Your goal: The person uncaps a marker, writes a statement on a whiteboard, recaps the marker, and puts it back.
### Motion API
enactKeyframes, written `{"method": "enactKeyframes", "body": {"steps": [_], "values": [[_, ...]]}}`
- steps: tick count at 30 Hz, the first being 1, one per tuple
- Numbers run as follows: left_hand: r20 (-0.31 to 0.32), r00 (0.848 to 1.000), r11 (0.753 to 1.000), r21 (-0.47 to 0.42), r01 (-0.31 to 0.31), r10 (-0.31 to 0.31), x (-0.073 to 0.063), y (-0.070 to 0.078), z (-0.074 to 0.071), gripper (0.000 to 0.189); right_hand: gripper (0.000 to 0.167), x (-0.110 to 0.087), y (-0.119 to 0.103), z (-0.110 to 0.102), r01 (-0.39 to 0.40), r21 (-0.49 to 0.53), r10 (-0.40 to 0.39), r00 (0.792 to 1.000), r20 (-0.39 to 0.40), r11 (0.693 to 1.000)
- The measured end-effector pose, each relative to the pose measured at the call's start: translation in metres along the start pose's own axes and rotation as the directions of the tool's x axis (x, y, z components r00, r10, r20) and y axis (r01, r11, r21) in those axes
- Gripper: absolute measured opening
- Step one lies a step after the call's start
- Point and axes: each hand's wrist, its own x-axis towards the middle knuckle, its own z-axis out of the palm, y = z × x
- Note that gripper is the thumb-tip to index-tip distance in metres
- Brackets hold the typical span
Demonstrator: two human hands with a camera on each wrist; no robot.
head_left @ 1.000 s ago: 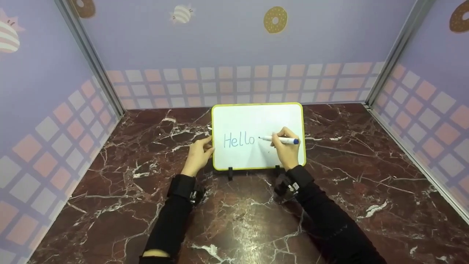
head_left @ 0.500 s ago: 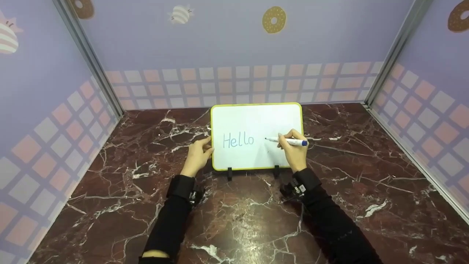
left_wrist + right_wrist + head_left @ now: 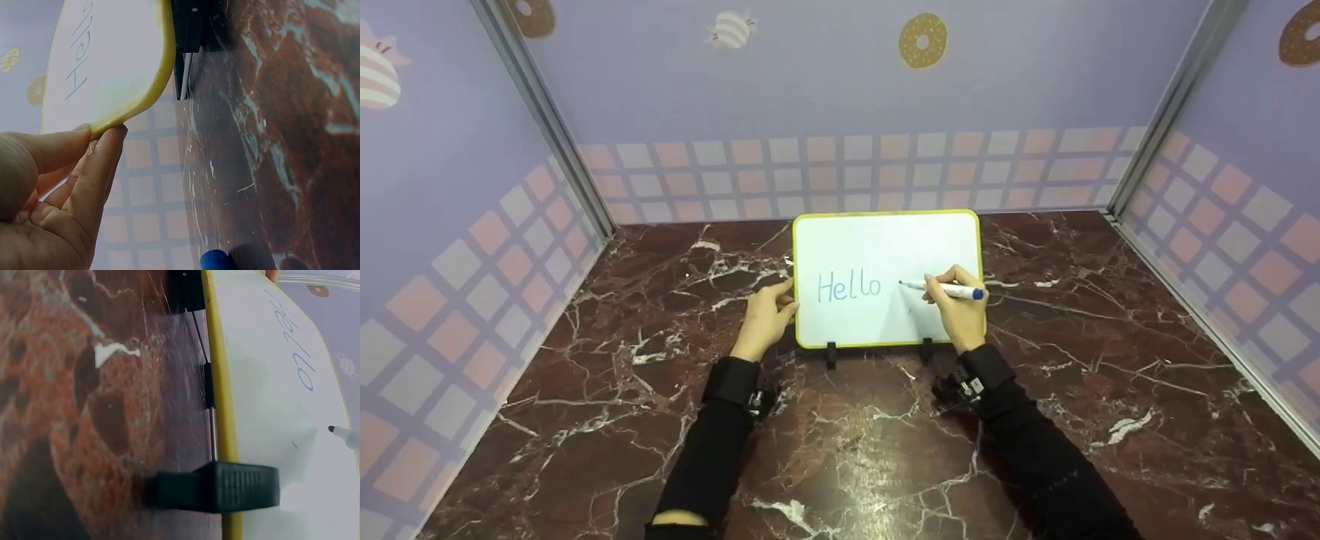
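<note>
White board [image 3: 855, 244] with a yellow rim, propped up in black feet [image 3: 831, 355] on the dark red marble table [image 3: 840, 457], back wall behind it. "Hello" [image 3: 849, 286] sits on its left half, thin blue letters. Left hand [image 3: 766, 319] pinches the board's left edge; left wrist view has thumb on the front face, fingers behind, near the lower corner. Right hand [image 3: 960, 311] grips the marker [image 3: 960, 291] pen-style, in front of the board's right half. Blue end points right, dark tip points left, a little right of the "o". Tip contact with the board: can't tell from either view. Short stray mark [image 3: 295, 446] on the board below the tip. Blue cylinder [image 3: 215, 260] near the table surface, cut off at the left wrist view's bottom edge; can't identify it. Both sleeves black, dark band on each wrist.
</note>
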Motion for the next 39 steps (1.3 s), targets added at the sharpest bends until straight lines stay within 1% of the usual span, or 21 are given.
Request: {"method": "enactKeyframes", "body": {"steps": [5,10,16,20,23,29,32,39], "values": [[0.006,1.000,1.000,0.003,-0.001,0.001,0.0002,-0.0001,0.0006,0.050,0.020,0.0000,0.0025,0.0008,-0.004,0.010,0.004,1.000,-0.003,1.000],[-0.003,1.000,1.000,0.015,-0.003,0.003,0.0007,0.0001,0.0010,0.049,0.019,-0.0004,0.0035,0.0014,-0.010,-0.001,0.010,1.000,0.009,1.000],[-0.005,1.000,1.000,0.010,0.012,-0.012,0.0007,0.0003,0.0011,0.049,0.022,-0.0010,-0.0005,0.0002,-0.005,-0.041,0.005,1.000,0.016,0.999],[-0.005,1.000,1.000,-0.003,0.011,-0.011,0.0009,0.0001,0.0011,0.049,0.025,-0.0013,-0.0039,-0.0018,0.002,-0.096,-0.001,1.000,0.018,0.995],[-0.004,1.000,1.000,-0.014,0.015,-0.015,0.0006,0.0000,0.0012,0.049,0.025,-0.0007,-0.0050,-0.0027,0.002,-0.108,-0.001,1.000,0.007,0.994],[-0.004,1.000,1.000,-0.010,0.022,-0.022,0.0003,-0.0009,0.0019,0.049,0.023,0.0009,0.0002,-0.0033,-0.011,-0.027,0.010,1.000,-0.029,1.000],[-0.007,1.000,1.000,-0.001,0.017,-0.017,0.0001,-0.0013,0.0021,0.049,0.022,0.0007,0.0014,-0.0040,-0.007,-0.017,0.006,1.000,-0.029,1.000],[0.004,1.000,1.000,-0.004,0.010,-0.010,-0.0006,-0.0013,0.0009,0.050,0.026,0.0008,-0.0054,-0.0063,0.008,-0.101,-0.008,1.000,-0.004,0.995]]}}
